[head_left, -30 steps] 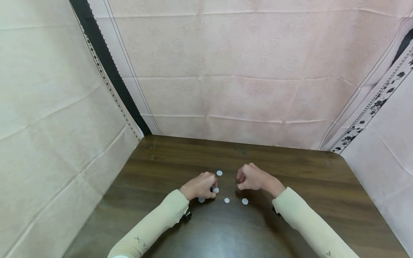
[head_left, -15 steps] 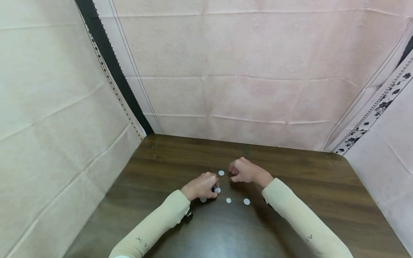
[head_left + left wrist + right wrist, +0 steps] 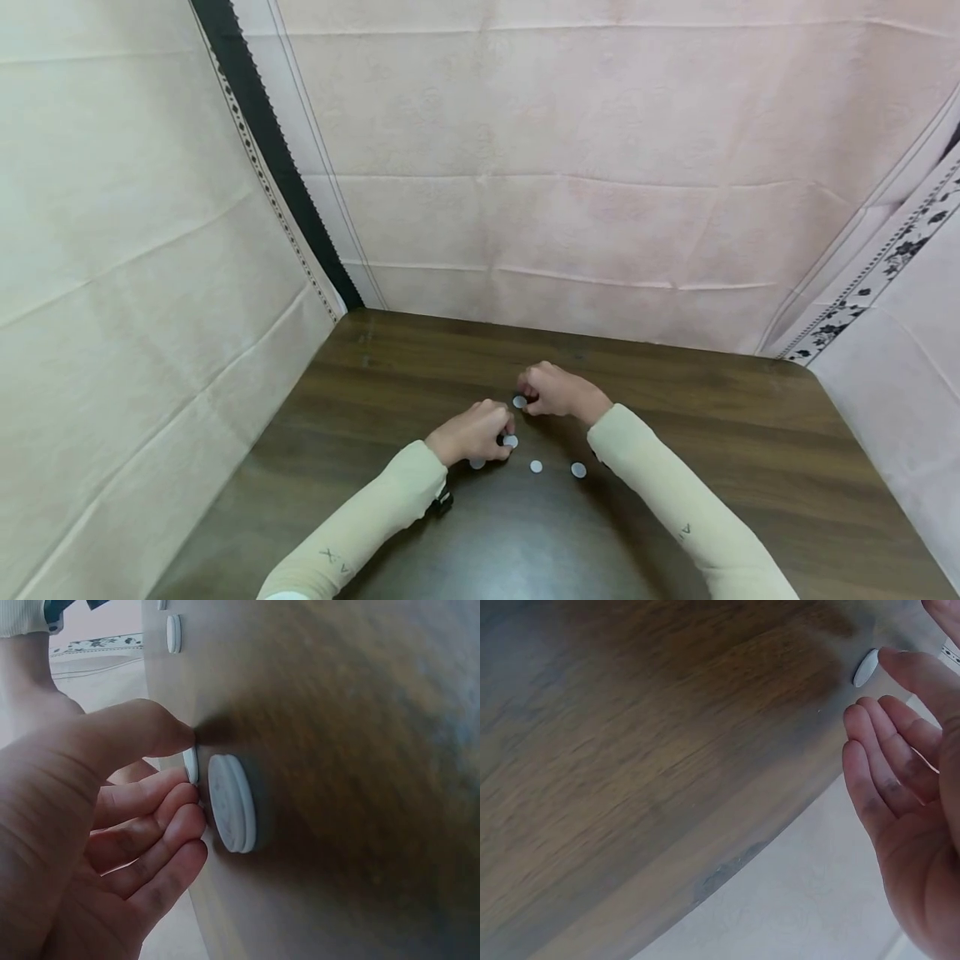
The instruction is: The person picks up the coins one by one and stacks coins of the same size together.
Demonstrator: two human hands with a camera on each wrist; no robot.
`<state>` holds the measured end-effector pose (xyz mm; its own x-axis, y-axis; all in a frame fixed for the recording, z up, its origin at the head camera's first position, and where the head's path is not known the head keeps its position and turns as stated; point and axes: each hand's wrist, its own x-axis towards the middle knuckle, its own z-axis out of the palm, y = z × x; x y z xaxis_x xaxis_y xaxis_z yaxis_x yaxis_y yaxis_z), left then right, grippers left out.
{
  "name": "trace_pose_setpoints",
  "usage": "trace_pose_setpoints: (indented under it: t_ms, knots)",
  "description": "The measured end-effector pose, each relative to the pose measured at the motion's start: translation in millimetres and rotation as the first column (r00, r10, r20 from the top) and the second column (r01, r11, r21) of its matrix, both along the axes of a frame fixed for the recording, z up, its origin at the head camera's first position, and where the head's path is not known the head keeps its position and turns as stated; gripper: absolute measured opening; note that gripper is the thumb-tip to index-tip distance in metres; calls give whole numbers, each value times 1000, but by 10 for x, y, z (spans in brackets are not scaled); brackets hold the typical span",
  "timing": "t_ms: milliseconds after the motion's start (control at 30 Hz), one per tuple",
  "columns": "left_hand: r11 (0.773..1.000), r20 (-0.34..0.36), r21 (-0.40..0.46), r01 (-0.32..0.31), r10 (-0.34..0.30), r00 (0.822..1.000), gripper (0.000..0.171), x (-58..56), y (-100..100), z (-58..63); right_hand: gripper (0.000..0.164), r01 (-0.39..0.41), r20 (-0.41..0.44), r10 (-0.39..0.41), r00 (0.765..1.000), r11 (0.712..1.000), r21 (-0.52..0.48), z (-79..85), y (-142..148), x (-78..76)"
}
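My left hand (image 3: 472, 432) is low over the table, its thumb and fingertips about a small white disc (image 3: 510, 441). The left wrist view has this disc (image 3: 191, 764) edge-on between thumb and fingers. A thicker white disc with a grooved rim (image 3: 232, 802) lies just under the left hand, partly covered in the head view. My right hand (image 3: 558, 392) is farther back, with its thumb and fingers around the rear white disc (image 3: 520, 402). In the right wrist view the thumb tip is at that disc's (image 3: 865, 669) edge, the fingertips apart from it.
Two more white discs lie nearer the front, a smaller one (image 3: 536, 467) and a larger one (image 3: 578, 470). All rest on a dark brown wooden table (image 3: 675, 500). Pale cloth (image 3: 525, 167) hangs behind and at both sides.
My right hand has moved left and back, from beside the front discs to the rear disc. The left hand stays at its disc. The head view has shifted slightly.
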<state>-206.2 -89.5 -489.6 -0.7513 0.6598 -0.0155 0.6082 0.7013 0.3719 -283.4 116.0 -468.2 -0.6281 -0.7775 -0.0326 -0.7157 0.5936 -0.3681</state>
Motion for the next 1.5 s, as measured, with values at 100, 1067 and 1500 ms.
trace_pose_setpoints:
  t_ms: [100, 1067, 1500]
  knots:
    - [1000, -4, -4, 2, -2, 1000, 15, -4, 9, 13, 18, 3, 2, -3, 1000, 1000, 27, -5, -35, -23]
    - [1000, 31, 11, -22, 21, 999, 15, -34, -7, -35, 6, 80, 42, -94, 995, 963, 259, 54, -259, -134]
    - [999, 9, 30, -15, 15, 1000, 13, -8, -11, -32, 14, 84, 7, -87, 996, 975, 204, -38, -215, -112]
